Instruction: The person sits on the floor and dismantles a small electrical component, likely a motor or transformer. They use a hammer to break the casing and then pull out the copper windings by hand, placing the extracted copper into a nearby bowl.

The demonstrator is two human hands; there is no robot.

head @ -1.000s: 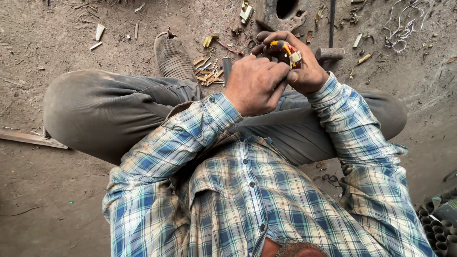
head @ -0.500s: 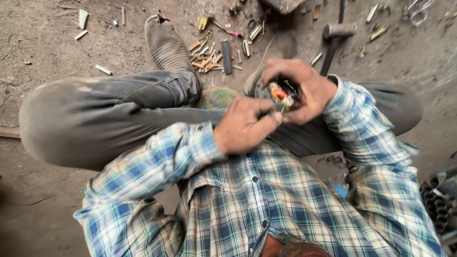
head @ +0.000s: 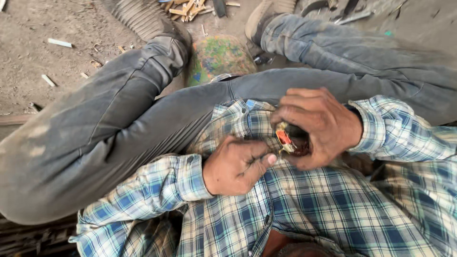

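Note:
My right hand (head: 318, 124) is closed around a small dark object with a red and yellowish end (head: 285, 139), held close above my lap. My left hand (head: 236, 165) sits just left of it with the fingers curled and the thumb reaching toward the red end. Whether the left fingers pinch part of the object is hard to tell. Both arms wear blue and white plaid sleeves (head: 157, 188). My legs in grey trousers (head: 109, 119) are crossed under the hands.
A round, green-mottled object (head: 216, 56) lies on the dirt floor between my legs. Small wood pieces (head: 183, 8) are scattered near my shoes (head: 143, 16). White stick-like bits (head: 59, 43) lie on the ground at the upper left.
Both hands have come down from out over the knees and in toward my lap, still together around the small object. The view has tilted down and closer.

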